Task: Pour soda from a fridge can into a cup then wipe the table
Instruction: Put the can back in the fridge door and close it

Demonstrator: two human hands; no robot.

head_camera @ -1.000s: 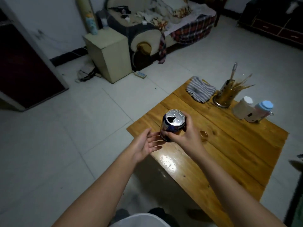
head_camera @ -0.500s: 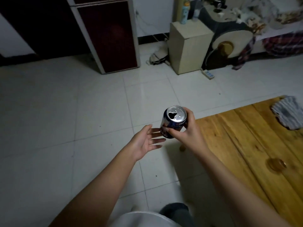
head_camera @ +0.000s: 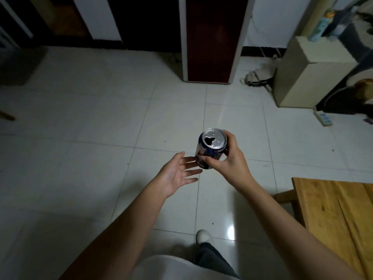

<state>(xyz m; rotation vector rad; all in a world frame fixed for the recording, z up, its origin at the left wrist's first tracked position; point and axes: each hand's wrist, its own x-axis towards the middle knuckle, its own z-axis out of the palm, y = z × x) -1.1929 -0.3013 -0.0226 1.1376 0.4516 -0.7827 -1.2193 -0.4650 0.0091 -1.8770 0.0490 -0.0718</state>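
Bare forearms, white shirt (head_camera: pixel 171 267), dark trousers (head_camera: pixel 214 259), white shoe (head_camera: pixel 203 236)

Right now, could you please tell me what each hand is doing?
Left hand: open, holding nothing.
Right hand: gripping the opened soda can.

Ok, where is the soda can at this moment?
In the head view the soda can is held upright in the right hand over the tiled floor, near centre frame, beside the open left hand and clear of the wooden table.
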